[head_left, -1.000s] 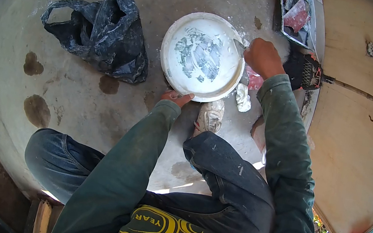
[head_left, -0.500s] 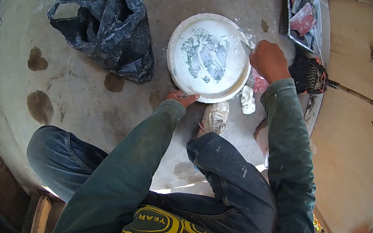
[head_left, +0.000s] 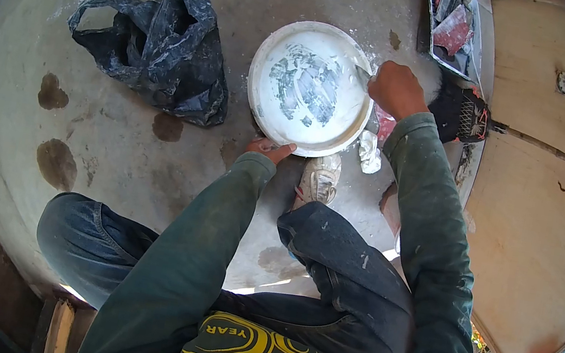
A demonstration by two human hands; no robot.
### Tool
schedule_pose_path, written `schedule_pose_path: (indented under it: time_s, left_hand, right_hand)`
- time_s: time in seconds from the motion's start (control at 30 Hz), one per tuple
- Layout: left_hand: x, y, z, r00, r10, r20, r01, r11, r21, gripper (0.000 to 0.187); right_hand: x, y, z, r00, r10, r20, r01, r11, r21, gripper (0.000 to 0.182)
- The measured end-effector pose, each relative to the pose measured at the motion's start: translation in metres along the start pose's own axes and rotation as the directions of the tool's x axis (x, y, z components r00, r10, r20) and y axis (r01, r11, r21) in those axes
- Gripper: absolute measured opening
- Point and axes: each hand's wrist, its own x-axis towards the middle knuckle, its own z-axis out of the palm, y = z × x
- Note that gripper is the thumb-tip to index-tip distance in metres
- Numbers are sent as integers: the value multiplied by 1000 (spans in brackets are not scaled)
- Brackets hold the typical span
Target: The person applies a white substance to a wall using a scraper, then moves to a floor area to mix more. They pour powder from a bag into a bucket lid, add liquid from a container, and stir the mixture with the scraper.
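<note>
On a stained concrete floor, two bare hands at a shallow basin of white paste

Toward the right edge of the floor [head_left: 117, 169], the round white basin [head_left: 253, 90] sits in front of a seated person. White paste [head_left: 326, 41] coats its inside, with streaky grey-green patches across the middle. At its right rim, the right hand [head_left: 397, 90] has its grip closed around a tool, probably a scraper, whose metal blade [head_left: 363, 73] points into the basin; the handle is hidden. The left hand [head_left: 270, 149] has its thumb against the near rim and its fingers curled; whether its grip pinches the rim cannot be told.

Just beyond the near rim is a pale, laced shoe [head_left: 321, 177]. Right of it lie a crumpled white lump [head_left: 369, 153] and, close to the basin, a flat reddish piece [head_left: 385, 122]. Toward the floor's left edge, well apart, slumps a black plastic bag [head_left: 192, 70]. Near the far right corner stands a tray [head_left: 478, 39] holding scraps, with a dark laced shoe [head_left: 467, 115] below it.

The likeliest trouble is the basin skidding or tipping if the blade pushes hard on one side while the left hand steadies it loosely. A quick flick over the rim could spatter paste, and floor grit could get into it.
</note>
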Motion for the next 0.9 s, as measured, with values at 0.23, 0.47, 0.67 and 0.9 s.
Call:
schedule_pose_path:
  time_s: [0.23,0.47,0.67,0.9]
  left_hand:
    - [12,-17,7,999,4,-54,-3,999,34,71]
    - [11,-15,2,995,-78,-54,79,997,17,66]
    - [6,-2,1,996,-82,-29,81,996,-42,64]
    - [5,-7,3,996,-73,-43,70,994,-82,69]
  right_hand:
    - [-1,-1,-5,1000,9,6,-9,999,44,32]
    - [6,8,-7,999,39,12,-39,999,28,31]
    - [7,-2,-6,999,7,36,-6,1000,-20,31]
    - [7,-6,-10,1000,-1,11,1,1000,-20,31]
